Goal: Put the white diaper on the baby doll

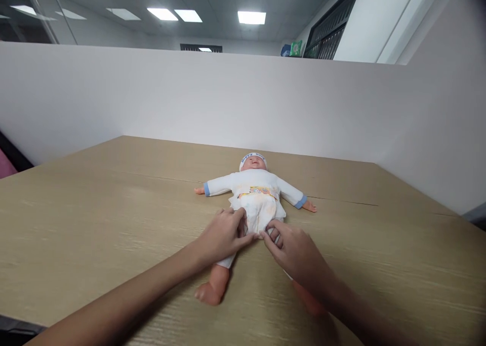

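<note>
A baby doll (254, 176) lies on its back on the wooden table, head away from me and arms spread wide. It wears a white top with blue cuffs and a white cap with blue lettering. Around its hips is a white diaper (260, 207) with a colourful printed waistband. My left hand (228, 234) pinches the diaper's edge at the doll's leg on the left. Opposite it, my right hand (290, 245) has its fingers closed on the diaper's edge at the other leg. My right hand and forearm partly cover that leg.
The wide wooden table (114, 209) reaches back to a white partition (190, 98). A white wall (436, 123) stands at the right. A dark object (18, 328) shows at the lower left corner, and something pink (5, 164) at the left edge.
</note>
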`<action>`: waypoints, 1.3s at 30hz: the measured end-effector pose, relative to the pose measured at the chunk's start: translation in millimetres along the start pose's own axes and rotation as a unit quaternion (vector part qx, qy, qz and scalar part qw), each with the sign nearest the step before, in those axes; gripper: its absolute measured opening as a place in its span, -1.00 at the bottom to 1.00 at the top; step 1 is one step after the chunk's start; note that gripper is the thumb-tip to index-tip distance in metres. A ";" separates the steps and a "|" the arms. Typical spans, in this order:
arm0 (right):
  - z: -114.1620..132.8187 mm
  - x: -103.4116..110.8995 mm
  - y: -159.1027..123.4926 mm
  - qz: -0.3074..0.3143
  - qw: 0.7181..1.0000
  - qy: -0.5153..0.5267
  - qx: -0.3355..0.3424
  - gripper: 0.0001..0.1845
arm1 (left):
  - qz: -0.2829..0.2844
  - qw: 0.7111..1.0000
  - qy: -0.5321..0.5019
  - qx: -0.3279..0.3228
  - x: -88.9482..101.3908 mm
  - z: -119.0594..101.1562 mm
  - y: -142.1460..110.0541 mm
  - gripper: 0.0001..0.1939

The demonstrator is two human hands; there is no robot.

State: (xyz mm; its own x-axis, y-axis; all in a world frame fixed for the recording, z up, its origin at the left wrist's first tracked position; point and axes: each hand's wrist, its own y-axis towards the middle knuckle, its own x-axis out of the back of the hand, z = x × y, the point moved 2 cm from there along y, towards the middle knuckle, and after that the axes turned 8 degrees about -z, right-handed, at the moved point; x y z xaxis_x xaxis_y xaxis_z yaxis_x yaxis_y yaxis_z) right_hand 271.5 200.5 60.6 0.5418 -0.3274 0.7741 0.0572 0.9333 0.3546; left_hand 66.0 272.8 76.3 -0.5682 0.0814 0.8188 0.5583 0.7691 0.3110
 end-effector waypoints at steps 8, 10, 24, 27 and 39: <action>-1.4 -12.0 -16.7 -0.041 0.998 0.008 0.042 -0.87 | -0.011 0.998 -0.065 -0.022 -6.6 6.7 -0.6 -0.62; 1.1 -11.9 -19.7 -0.044 0.998 0.018 0.039 -0.87 | -0.020 0.996 -0.072 -0.038 -5.1 6.6 -2.2 -0.65; 4.4 -8.8 -15.4 -0.033 0.998 0.055 -0.027 -0.71 | -0.046 0.992 -0.104 -0.056 -5.1 4.9 -4.1 -0.72; 3.1 -8.8 -12.1 -0.018 0.996 0.060 -0.063 -0.68 | -0.052 0.991 -0.112 -0.055 -4.8 3.8 -5.3 -0.70; 4.1 -13.0 -16.3 -0.066 0.995 0.065 -0.043 -0.72 | -0.054 0.987 -0.145 -0.033 -4.9 4.0 -1.3 -0.71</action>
State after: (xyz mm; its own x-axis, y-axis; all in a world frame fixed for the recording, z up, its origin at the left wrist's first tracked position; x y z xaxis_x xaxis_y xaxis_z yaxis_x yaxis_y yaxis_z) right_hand 260.1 189.0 46.9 0.6284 -0.4314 0.6473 0.2034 0.8943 0.3985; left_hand 65.6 274.0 70.0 -0.7711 0.1868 0.6086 0.5173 0.7411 0.4279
